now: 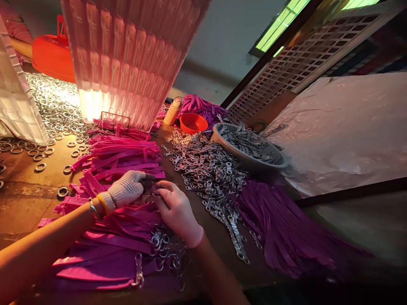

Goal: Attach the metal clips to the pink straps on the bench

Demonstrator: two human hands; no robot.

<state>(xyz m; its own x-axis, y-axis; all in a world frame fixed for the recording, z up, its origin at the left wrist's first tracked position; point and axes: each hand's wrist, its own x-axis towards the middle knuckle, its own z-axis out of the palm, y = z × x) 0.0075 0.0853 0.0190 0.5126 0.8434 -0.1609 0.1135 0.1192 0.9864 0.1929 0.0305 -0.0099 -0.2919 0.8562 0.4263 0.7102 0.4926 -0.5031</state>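
My left hand (130,187), in a white dotted glove with darkened fingertips, is closed above a heap of magenta straps (117,224). Facing it, my right hand (178,209) in a thin pale glove has its fingers bent into a pinch. The fingertips of both hands meet, and whatever small thing lies between them is hidden. Metal rings and clasps (160,241) hang at the right ends of the straps below my hands. A further bundle of magenta straps (127,156) lies just beyond my left hand.
To the right spreads a pile of metal links (206,169), beside a grey basin (254,159) of similar pieces and purple straps (280,233). A red bowl (193,123) and bottle (174,111) stand behind. Loose rings (54,101) cover the left, around upright ribbed plastic panels (127,59).
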